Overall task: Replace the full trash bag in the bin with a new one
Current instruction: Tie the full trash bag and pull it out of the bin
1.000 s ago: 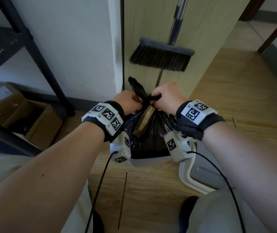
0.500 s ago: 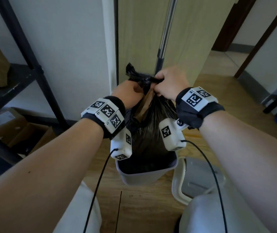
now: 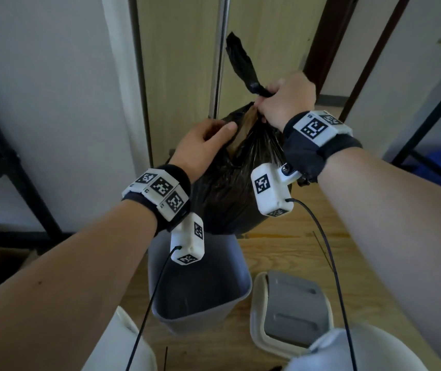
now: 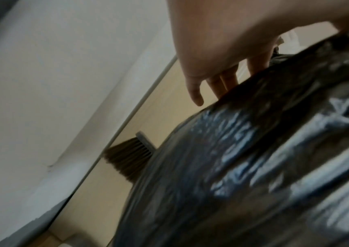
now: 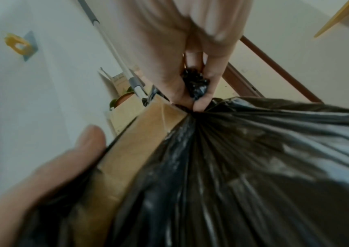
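Black thin plastic, the trash bag (image 3: 230,183) hangs mid-frame above the bin (image 3: 200,298); your right hand (image 3: 286,100) pinches its gathered neck, your left hand (image 3: 203,145) lies flat against its side. It looks soft and tearable, so keep hold at the neck.

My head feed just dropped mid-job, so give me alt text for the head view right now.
The right hand grips the gathered neck of a full black trash bag, held above the grey bin. The left hand rests open against the bag's upper side, where brown cardboard pokes out. The bin's lid lies on the wooden floor beside it.
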Available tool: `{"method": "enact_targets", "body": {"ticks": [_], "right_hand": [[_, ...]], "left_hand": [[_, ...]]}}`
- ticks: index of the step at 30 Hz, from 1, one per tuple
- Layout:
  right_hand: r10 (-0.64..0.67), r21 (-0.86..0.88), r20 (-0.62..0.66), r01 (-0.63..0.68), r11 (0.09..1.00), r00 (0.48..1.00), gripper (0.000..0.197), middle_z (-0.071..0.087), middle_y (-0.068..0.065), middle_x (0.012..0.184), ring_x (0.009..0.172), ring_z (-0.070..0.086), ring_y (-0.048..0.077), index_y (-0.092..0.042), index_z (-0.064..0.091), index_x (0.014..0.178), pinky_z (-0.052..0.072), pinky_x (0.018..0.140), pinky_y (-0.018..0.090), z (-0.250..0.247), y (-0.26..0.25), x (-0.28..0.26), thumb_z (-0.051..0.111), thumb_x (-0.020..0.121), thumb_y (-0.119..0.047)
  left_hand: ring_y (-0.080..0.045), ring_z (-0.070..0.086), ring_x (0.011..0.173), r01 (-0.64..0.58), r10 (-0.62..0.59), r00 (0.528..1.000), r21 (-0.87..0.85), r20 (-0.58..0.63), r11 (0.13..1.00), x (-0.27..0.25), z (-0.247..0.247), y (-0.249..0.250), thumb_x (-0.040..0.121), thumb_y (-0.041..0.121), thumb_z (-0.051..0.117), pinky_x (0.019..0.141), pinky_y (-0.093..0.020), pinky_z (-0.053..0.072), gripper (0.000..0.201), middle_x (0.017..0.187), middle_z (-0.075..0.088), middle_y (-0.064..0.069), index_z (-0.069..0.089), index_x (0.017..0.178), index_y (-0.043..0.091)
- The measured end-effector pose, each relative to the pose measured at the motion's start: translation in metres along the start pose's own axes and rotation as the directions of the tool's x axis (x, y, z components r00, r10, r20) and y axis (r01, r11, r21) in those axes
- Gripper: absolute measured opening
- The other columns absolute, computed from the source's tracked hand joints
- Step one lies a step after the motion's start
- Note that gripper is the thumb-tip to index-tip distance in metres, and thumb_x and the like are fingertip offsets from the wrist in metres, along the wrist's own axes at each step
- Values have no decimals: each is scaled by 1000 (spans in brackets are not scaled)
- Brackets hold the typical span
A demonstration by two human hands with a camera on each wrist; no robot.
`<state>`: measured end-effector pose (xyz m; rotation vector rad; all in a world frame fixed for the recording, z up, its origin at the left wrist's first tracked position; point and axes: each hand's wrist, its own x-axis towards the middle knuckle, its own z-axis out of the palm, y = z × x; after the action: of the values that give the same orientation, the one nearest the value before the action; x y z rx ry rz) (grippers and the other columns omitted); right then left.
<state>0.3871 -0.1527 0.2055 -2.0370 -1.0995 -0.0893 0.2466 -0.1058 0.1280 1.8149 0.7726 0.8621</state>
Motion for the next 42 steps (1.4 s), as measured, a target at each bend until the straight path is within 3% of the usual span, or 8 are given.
{"method": "enact_targets", "body": {"ticks": [5,12,18,22,27,35,38,42], "right_hand": [[72,8,-52,-72,997,996,17,74,14,91,85,71,29,-11,76,93,59,78,40,6,22,31,65,82,-19],[138,-32,22,-137,990,990,15,74,11,82,80,71,28,-11,76,86,60,74,42,45,74,72,62,82,-16],[263,-94,165,-251,964,951,16,74,16,86,83,71,31,-6,76,90,59,77,42,105,150,80,64,85,-15],[359,-137,247,-335,932,900,19,72,13,98,92,67,29,-9,74,100,54,76,30,141,197,78,61,88,-16],[425,-166,377,-392,905,823,23,70,12,109,103,64,28,-11,72,107,54,89,35,181,244,65,57,90,-14],[401,-382,661,-175,907,634,44,60,10,131,116,58,31,-16,54,134,48,91,33,219,294,24,51,90,-13],[393,-399,651,-147,905,649,40,62,13,127,113,59,33,-13,56,130,49,90,35,219,303,20,49,90,-11],[375,-412,625,-119,903,684,37,64,13,122,108,60,32,-14,60,125,52,85,36,211,302,26,48,91,-11]], "left_hand": [[-12,49,121,3,-10,998,132,54,991,38,26,-24,81,53,61,100,-28,39,60,134,51,3,49,133,26],[-25,56,111,-51,18,994,314,107,948,100,67,-72,87,38,55,99,-40,45,38,116,61,-10,60,119,17],[-26,54,118,71,-168,964,409,206,910,125,111,-147,90,28,50,103,-43,44,40,129,52,-7,53,130,22],[-30,54,117,115,-277,917,474,288,873,132,136,-188,93,22,48,102,-43,44,40,133,49,-10,48,134,21],[-30,51,122,152,-414,837,576,357,803,138,156,-227,94,19,46,105,-41,42,44,138,49,-10,44,138,24],[-30,40,134,-12,-522,679,718,516,696,130,173,-258,93,22,48,108,-44,38,55,151,34,-8,32,145,25],[-31,39,135,-1,-563,637,731,527,683,129,175,-260,95,23,46,109,-41,38,55,153,30,-9,29,147,23],[-30,38,136,16,-559,651,727,513,687,128,177,-257,96,25,45,109,-40,37,57,154,29,-8,25,149,23]]}}
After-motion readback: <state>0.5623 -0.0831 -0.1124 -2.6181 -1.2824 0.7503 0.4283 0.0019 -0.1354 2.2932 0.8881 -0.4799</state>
